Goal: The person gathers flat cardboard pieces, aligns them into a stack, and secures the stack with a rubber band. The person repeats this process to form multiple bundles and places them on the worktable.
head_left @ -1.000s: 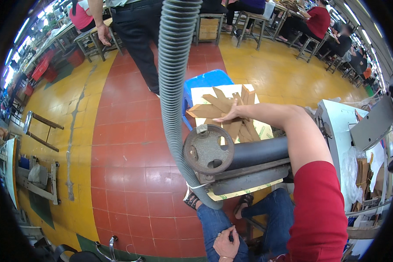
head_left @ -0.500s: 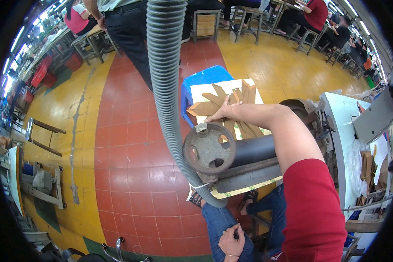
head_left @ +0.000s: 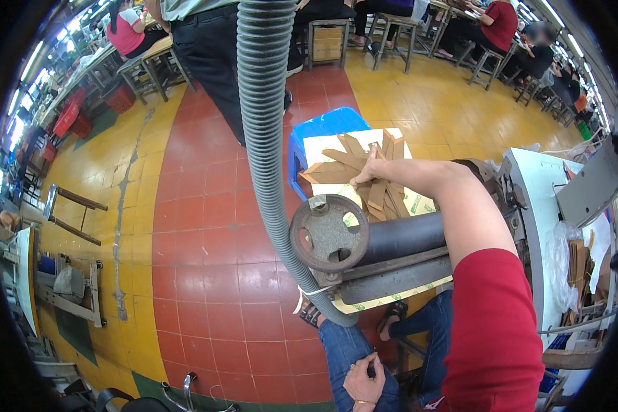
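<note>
My right arm reaches forward over the roller machine. At its end, my right hand [head_left: 369, 167] is closed on some of the flat brown strips [head_left: 331, 172], thumb on the near left side; its fingertips are partly hidden among them. Several strips with pointed ends lie crossed in a loose pile on a pale board [head_left: 314, 145], which rests on a blue plastic stool [head_left: 333, 121]. Low in the picture my left hand [head_left: 364, 382] rests on my thigh, its fingers curled together. A small dark spot shows between thumb and finger, too small to name.
A round metal wheel [head_left: 329, 232] and a black roller [head_left: 398, 237] stand between me and the pile. A ribbed grey hose [head_left: 262, 103] hangs down left of them. A pale machine table [head_left: 529, 220] stands at right. A person in dark trousers [head_left: 209, 62] stands ahead.
My right hand has shifted slightly right, its fingers drawing in from a wider spread. The strips beneath it have been pushed into a new arrangement. The left hand stays in place.
</note>
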Action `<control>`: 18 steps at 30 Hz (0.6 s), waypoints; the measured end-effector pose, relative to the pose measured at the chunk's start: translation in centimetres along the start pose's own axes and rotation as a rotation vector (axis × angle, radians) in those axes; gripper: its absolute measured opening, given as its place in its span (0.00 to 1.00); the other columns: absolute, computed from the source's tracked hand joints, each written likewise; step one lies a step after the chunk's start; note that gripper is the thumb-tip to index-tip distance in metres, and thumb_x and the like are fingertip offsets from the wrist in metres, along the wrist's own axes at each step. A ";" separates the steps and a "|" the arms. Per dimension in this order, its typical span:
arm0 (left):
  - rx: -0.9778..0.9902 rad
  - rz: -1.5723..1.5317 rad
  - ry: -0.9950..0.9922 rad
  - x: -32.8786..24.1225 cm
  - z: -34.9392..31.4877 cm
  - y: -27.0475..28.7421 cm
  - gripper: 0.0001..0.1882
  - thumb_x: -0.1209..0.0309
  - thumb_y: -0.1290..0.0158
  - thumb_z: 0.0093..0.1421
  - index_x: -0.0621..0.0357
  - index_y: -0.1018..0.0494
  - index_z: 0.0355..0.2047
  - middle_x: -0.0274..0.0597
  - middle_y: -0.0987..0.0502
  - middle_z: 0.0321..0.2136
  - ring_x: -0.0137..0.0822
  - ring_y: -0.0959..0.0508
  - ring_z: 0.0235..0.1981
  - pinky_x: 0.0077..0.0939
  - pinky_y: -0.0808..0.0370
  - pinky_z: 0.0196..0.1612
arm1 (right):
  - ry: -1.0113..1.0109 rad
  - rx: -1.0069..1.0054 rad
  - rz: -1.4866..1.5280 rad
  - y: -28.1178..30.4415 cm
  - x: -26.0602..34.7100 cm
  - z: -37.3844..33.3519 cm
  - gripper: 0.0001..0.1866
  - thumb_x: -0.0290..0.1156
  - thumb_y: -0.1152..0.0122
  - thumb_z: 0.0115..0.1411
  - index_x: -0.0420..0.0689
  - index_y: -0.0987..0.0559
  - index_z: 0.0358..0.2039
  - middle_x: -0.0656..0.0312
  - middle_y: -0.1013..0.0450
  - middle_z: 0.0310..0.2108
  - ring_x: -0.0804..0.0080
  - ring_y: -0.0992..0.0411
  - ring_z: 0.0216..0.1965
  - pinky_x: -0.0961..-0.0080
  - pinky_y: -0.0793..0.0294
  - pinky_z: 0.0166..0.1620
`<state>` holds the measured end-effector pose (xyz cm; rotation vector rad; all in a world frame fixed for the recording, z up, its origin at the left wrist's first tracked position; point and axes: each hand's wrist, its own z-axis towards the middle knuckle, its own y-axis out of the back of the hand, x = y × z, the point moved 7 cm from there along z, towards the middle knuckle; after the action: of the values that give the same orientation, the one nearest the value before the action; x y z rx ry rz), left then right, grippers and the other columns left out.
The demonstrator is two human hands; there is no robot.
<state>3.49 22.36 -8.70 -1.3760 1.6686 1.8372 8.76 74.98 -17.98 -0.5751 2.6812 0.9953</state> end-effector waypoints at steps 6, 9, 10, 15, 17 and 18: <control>-0.006 0.022 -0.009 -0.1 -0.1 0.1 0.06 0.66 0.43 0.54 0.50 0.20 0.31 0.37 0.21 0.23 0.40 0.22 0.24 0.31 0.26 0.28 | -0.071 0.135 0.002 -2.5 -3.8 -1.0 0.66 0.79 0.53 0.42 0.51 0.68 0.69 0.52 0.70 0.70 0.49 0.70 0.70 0.36 0.81 0.64; 0.000 -0.002 -0.004 -0.3 0.0 0.0 0.05 0.68 0.42 0.53 0.52 0.21 0.30 0.39 0.21 0.23 0.40 0.22 0.23 0.31 0.26 0.29 | 0.002 0.002 0.181 -2.8 -5.2 -2.6 0.66 0.79 0.52 0.42 0.50 0.68 0.68 0.51 0.69 0.70 0.50 0.68 0.70 0.36 0.82 0.64; 0.009 -0.008 -0.004 -0.4 0.1 0.0 0.05 0.69 0.42 0.52 0.53 0.21 0.29 0.39 0.21 0.23 0.41 0.22 0.23 0.31 0.26 0.29 | 0.012 -0.025 0.230 -2.6 -5.1 -2.9 0.66 0.79 0.52 0.42 0.50 0.68 0.68 0.51 0.68 0.70 0.50 0.68 0.70 0.37 0.82 0.64; 0.015 -0.013 -0.013 -0.7 0.3 -0.1 0.05 0.69 0.42 0.52 0.53 0.21 0.29 0.40 0.21 0.23 0.41 0.22 0.24 0.32 0.26 0.28 | 0.052 -0.105 0.294 -1.0 -2.0 -3.1 0.67 0.79 0.52 0.42 0.48 0.68 0.68 0.49 0.66 0.69 0.50 0.66 0.70 0.38 0.84 0.64; 0.025 0.001 -0.015 -0.8 0.3 -0.1 0.05 0.69 0.42 0.52 0.53 0.21 0.29 0.41 0.21 0.23 0.41 0.22 0.24 0.31 0.26 0.28 | 0.041 -0.105 0.269 -0.7 -0.7 -2.9 0.67 0.79 0.51 0.42 0.48 0.67 0.68 0.49 0.65 0.69 0.50 0.65 0.70 0.39 0.85 0.64; 0.029 0.008 -0.012 -0.8 0.3 -0.1 0.05 0.69 0.42 0.52 0.54 0.21 0.29 0.41 0.21 0.23 0.41 0.22 0.24 0.31 0.26 0.28 | 0.028 -0.102 0.257 -0.7 -0.3 -2.8 0.67 0.79 0.51 0.41 0.47 0.67 0.68 0.48 0.64 0.69 0.50 0.65 0.70 0.39 0.85 0.64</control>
<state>3.79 22.96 -8.17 -1.3455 1.6908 1.8152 9.13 72.67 -16.18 -0.2678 2.7924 1.2036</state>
